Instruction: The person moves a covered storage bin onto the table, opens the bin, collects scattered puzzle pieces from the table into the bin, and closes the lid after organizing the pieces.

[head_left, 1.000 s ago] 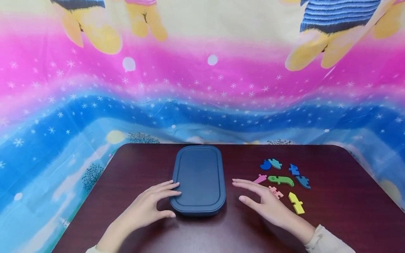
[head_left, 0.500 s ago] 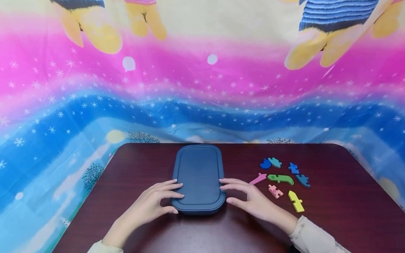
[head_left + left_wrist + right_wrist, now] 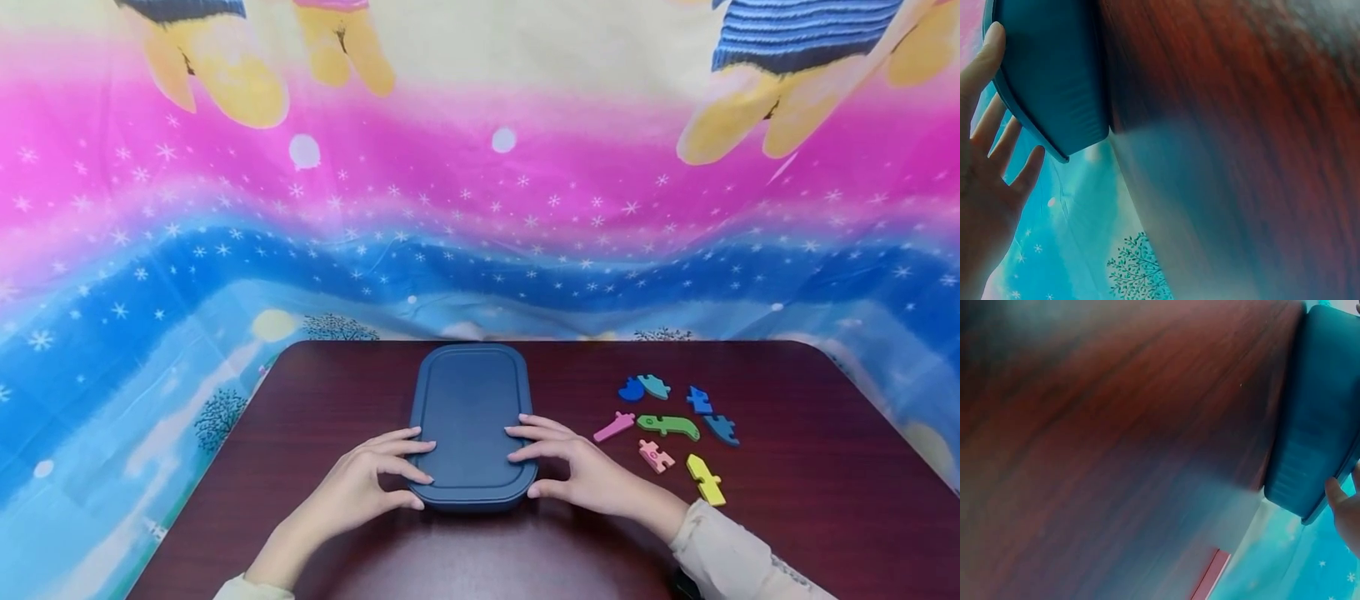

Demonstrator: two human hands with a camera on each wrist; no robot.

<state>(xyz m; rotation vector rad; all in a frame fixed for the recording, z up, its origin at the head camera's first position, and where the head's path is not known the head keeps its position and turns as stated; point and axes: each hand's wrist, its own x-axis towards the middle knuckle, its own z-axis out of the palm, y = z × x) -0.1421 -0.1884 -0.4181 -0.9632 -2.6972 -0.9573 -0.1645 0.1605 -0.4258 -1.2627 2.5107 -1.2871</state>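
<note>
Head view: lidded box (image 3: 472, 433) flat on the surface (image 3: 360, 550), far end at the far edge, left of that edge's midpoint, lid (image 3: 474, 383) in place. Left hand (image 3: 360, 479): released, fingers extended and spread, fingertips at the lid's left rim, thumb at the box's near-left corner. Right hand (image 3: 592, 471): likewise released, extended fingertips at the right rim, thumb at the near-right corner. Eight puzzle pieces (image 3: 667, 427) between box and right edge, well apart from the box: two nearest the far edge, just beside each other; yellow piece (image 3: 705, 479) nearest the near edge. Printed cloth (image 3: 480, 242) behind the far edge.

Left wrist view: box at upper left. Left hand beside it, thumb tip across the lid rim, remaining fingers spread; fingertip contact on the lid top hidden.

Right wrist view: box at the right, side wall toward the camera. Right hand only partly in view, thumb tip at the lid rim; remaining fingers mostly cut off.
</note>
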